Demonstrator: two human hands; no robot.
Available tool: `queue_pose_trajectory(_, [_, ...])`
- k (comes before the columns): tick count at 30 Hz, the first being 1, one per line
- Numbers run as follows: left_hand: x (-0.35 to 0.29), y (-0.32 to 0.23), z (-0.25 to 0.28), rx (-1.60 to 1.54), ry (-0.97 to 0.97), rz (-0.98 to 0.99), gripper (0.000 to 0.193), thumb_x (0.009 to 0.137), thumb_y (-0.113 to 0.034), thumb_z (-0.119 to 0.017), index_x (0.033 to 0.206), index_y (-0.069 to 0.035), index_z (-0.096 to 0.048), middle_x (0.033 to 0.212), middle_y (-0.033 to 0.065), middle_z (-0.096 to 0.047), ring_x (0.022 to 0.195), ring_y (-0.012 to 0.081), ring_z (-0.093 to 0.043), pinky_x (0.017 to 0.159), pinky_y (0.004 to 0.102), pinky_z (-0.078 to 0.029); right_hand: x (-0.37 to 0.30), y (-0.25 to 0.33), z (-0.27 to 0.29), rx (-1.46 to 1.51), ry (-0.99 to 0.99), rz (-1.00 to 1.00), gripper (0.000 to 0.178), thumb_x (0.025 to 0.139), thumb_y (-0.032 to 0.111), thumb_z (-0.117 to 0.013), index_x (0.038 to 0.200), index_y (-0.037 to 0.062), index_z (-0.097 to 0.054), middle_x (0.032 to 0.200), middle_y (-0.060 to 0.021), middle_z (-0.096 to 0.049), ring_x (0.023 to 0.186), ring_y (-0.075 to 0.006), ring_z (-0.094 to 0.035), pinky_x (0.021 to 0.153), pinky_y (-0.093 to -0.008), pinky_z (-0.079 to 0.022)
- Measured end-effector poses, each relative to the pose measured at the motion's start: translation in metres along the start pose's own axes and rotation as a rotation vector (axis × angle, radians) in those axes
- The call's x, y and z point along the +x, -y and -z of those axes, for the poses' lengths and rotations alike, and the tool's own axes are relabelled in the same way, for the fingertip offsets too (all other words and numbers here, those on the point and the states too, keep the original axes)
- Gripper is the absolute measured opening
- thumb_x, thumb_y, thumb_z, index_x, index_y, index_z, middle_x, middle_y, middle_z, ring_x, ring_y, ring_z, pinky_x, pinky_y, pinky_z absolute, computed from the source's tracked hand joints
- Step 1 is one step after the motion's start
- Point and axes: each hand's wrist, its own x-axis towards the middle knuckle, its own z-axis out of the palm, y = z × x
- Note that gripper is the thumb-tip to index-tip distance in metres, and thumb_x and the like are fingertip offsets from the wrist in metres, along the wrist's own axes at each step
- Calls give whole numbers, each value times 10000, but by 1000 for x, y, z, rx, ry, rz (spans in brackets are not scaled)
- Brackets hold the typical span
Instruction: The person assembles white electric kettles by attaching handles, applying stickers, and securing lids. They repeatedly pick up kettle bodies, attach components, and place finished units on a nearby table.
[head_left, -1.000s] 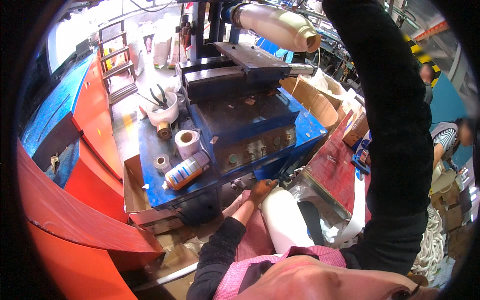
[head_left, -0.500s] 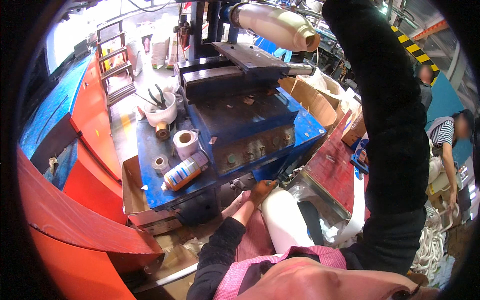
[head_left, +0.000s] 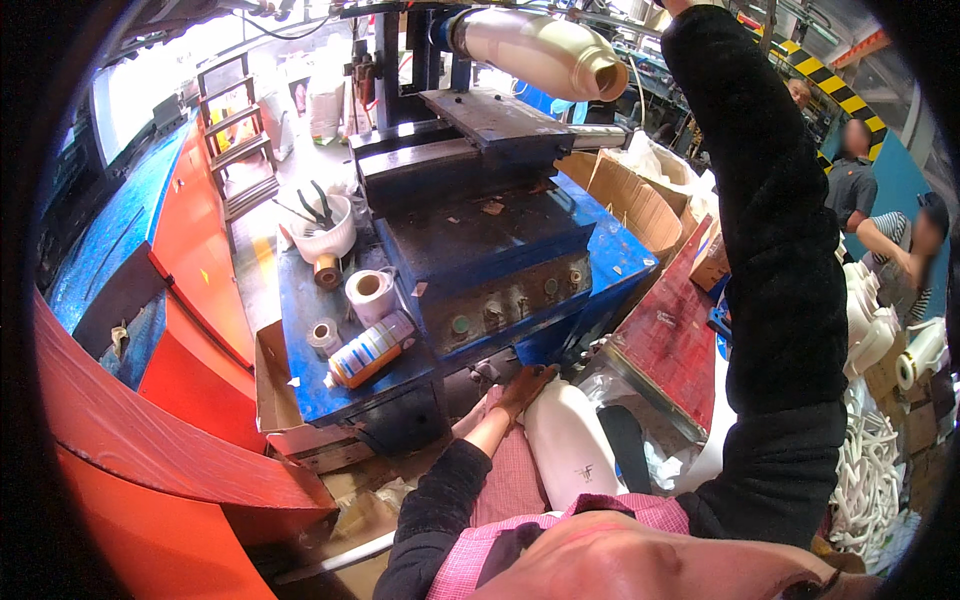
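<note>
A white plastic bottle with a small dark printed mark lies across my lap. My left hand grips its far end, fingers closed around the neck area. My right arm, in a black sleeve, reaches up along the right side; only a sliver of my right hand shows at the top edge, its fingers cut off. Near it, a large cream-white bottle is mounted sideways, open mouth to the right, above the blue machine.
On the blue table are a white tub with pliers, tape rolls and an orange-and-white can. A red board and cardboard boxes stand right. Co-workers are near white handle-like parts.
My right arm has shifted slightly left, bringing part of the hand into view. The bottle on my lap now shows its printed mark. The co-workers at right have changed posture.
</note>
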Motion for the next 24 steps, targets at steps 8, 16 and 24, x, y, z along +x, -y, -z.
queue_pose_trajectory(8, [29, 50, -18, 1233, 8, -563, 557, 817, -72, -467, 1361, -82, -351, 1232, 121, -487, 1124, 263, -485, 889, 340, -382, -66, -22, 31, 50, -48, 45, 208, 911, 152, -493, 1077, 69, -588, 972, -128, -640, 834, -275, -646, 697, -317, -517])
queue_pose_trajectory(16, [-14, -22, 3, 113, 14, -23, 392, 888, -373, -462, 1040, -41, -604, 1053, 166, -612, 997, 304, -576, 810, 370, -447, -273, 179, -1, 659, 114, 94, 237, 874, 275, -553, 1091, 192, -598, 806, -90, -570, 734, -276, -573, 604, -375, -472])
queue_pose_trajectory(24, [-35, -24, 33, -42, -49, -13, 405, 881, -383, -505, 1036, -29, -626, 1017, 153, -645, 938, 240, -598, 815, 335, -447, -283, 256, -67, 554, 44, 195, 343, 788, 220, -614, 1123, 164, -563, 920, -76, -591, 873, -274, -560, 739, -406, -458])
